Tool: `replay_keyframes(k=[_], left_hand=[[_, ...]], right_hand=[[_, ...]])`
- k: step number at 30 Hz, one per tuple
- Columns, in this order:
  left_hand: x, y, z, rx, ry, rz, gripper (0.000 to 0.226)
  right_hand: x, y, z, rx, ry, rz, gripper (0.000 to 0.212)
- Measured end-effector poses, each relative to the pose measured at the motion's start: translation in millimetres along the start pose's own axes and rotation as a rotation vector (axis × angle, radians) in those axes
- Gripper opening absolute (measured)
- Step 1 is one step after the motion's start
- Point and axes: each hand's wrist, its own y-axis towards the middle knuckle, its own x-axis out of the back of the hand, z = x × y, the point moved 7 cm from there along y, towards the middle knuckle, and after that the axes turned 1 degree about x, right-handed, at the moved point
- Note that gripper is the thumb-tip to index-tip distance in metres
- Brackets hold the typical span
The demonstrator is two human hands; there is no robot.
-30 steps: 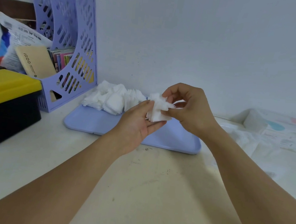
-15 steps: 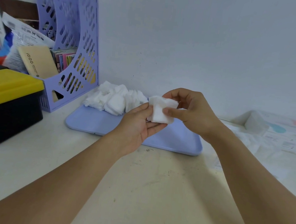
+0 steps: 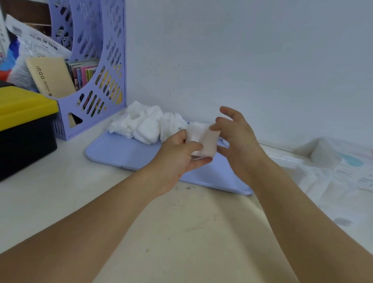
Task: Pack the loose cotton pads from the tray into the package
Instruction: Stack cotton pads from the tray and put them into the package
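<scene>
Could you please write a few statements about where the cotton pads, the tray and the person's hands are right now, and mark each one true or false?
1. The left hand grips a small stack of white square cotton pads. True.
2. The flat lilac plastic tray holds no more pads. False: a heap of loose white cotton pads lies on its far left part.
3. The right hand is a closed fist. False: its fingers are spread and relaxed, beside the held stack.
4. The clear plastic package with pastel print lies on the table to the right of the tray. True.
5. The black box with a yellow lid stands on the tray. False: it stands on the table, left of the tray.
</scene>
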Motion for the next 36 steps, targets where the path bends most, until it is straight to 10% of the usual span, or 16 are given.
replay_keyframes(k=[5,8,11,18,27,36], left_hand=[[-15.9,-6.7,0.0,-0.057,0.362,0.093,0.036],[-2.6,-1.9,-3.0,-0.036,0.508,0.062,0.03],[37.7,9.2,-27.5,-0.079,0.394,-0.175,0.016],[138.9,6.5,-55.9,-0.202,-0.013,-0.728,0.011],[135.4,13.6,-41.2,-0.083,-0.039,-0.681,0.01],[118.5,15.5,-44.8,-0.153,0.187,-0.588,0.004]], right_hand=[[-38.7,-14.7,-23.8,-0.102,-0.203,0.153,0.07],[-31.9,-11.2,-17.2,-0.016,-0.2,0.083,0.042],[-4.9,-1.7,-10.2,0.064,-0.295,-0.153,0.036],[-55.7,39.6,-23.0,-0.158,-0.496,-0.039,0.046],[-49.1,80.3,-26.8,-0.218,-0.616,-0.237,0.057],[-58.6,82.6,-49.9,-0.357,-0.877,0.035,0.027]])
